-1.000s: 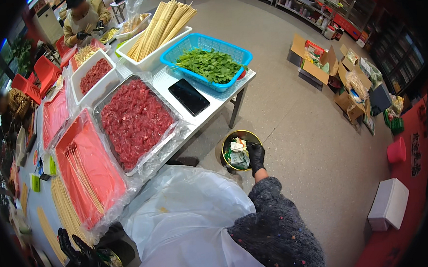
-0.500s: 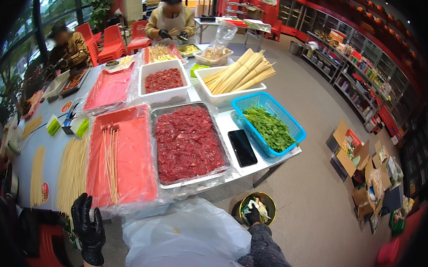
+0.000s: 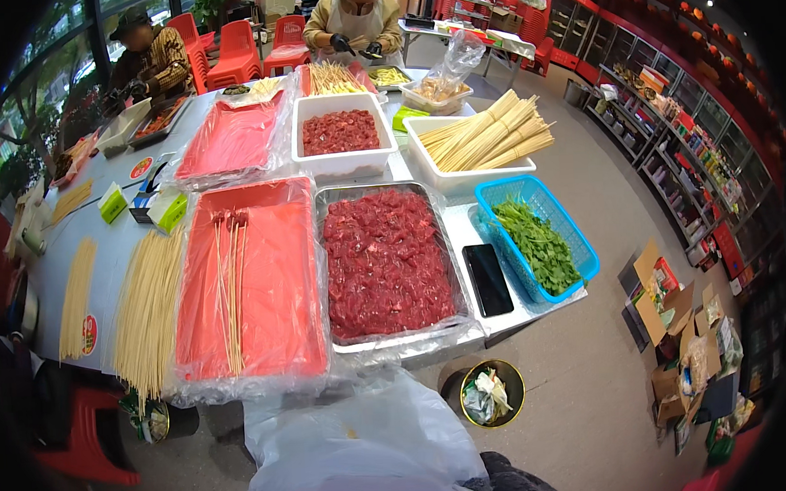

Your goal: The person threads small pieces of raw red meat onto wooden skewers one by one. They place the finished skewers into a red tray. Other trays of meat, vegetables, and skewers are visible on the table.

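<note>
Neither of my hands is in view; only a dark grey sleeve (image 3: 516, 483) of my right arm shows at the lower edge, beside my whitish plastic apron (image 3: 359, 452). Nearest to that sleeve stands a round bin (image 3: 466, 400) on the floor, with crumpled white and green waste inside. On the table before me, a metal tray lined with plastic film holds raw cut red meat (image 3: 389, 263). Left of it, several thin skewers (image 3: 233, 298) with meat at their far tips lie in a red tray (image 3: 282, 340) covered in film.
Bare skewers (image 3: 150, 303) lie left of the red tray. To the right are a black phone (image 3: 488, 280), a blue basket (image 3: 580, 245) of green leaves and a white tub (image 3: 443, 179) of bundled sticks. Two people work across the table. Open cardboard boxes (image 3: 671, 298) stand on the right floor.
My right hand has left the waste bin and dropped out of view. My gloved left hand, earlier raised by the red tray's near corner, is gone too. The view has shifted, moving the table rightward.
</note>
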`<action>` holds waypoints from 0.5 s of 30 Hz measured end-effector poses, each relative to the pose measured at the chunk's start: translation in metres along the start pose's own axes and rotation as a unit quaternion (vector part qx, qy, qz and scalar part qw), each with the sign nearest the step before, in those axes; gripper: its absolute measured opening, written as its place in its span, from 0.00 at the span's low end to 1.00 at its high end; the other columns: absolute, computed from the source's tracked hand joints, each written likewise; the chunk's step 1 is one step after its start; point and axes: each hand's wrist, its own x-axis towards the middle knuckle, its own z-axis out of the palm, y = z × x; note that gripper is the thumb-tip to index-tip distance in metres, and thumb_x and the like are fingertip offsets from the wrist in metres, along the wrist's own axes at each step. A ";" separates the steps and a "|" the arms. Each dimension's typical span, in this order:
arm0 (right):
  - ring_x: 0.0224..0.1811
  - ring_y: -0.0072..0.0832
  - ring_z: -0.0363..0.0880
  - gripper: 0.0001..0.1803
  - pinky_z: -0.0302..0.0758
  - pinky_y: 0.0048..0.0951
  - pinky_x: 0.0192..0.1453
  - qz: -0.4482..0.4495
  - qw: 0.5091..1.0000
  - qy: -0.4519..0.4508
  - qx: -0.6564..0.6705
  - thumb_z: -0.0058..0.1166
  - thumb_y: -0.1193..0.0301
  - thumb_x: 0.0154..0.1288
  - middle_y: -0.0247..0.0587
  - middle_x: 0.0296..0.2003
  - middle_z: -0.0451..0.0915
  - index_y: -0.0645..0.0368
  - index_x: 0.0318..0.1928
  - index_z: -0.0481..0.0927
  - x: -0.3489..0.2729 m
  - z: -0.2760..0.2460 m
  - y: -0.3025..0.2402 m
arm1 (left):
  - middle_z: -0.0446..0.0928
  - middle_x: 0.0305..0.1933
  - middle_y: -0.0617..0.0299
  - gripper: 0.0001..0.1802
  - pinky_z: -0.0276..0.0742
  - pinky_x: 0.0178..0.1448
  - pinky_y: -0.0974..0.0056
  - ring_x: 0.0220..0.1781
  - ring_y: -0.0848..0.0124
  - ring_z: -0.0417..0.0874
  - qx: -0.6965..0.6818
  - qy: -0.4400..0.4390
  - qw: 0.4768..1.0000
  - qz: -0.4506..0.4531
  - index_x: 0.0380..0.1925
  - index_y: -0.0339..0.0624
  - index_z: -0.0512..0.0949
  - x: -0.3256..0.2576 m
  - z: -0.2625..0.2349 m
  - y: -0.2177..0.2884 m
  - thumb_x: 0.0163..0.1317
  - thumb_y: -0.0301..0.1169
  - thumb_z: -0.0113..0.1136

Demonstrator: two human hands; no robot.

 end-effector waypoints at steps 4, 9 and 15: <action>0.40 0.38 0.79 0.12 0.74 0.35 0.46 -0.054 0.995 0.084 0.006 0.51 0.63 0.58 0.49 0.34 0.80 0.57 0.36 0.81 0.031 -0.003 -0.062 | 0.76 0.33 0.48 0.10 0.73 0.42 0.57 0.36 0.51 0.77 -0.108 0.070 0.989 0.077 0.37 0.37 0.77 0.101 0.010 0.070 0.53 0.26 0.54; 0.40 0.37 0.79 0.12 0.73 0.35 0.46 -0.134 0.977 0.166 -0.014 0.52 0.64 0.59 0.48 0.34 0.80 0.58 0.37 0.81 0.089 0.013 -0.147 | 0.76 0.33 0.48 0.10 0.73 0.42 0.57 0.35 0.51 0.77 -0.178 0.098 0.971 0.126 0.37 0.37 0.77 0.189 0.013 0.135 0.53 0.25 0.54; 0.41 0.36 0.78 0.12 0.73 0.34 0.47 -0.154 0.970 0.184 -0.038 0.52 0.65 0.59 0.47 0.35 0.80 0.58 0.37 0.80 0.152 0.020 -0.216 | 0.76 0.32 0.48 0.10 0.73 0.41 0.56 0.34 0.52 0.77 -0.208 0.080 0.966 0.134 0.36 0.38 0.77 0.256 0.000 0.161 0.53 0.25 0.54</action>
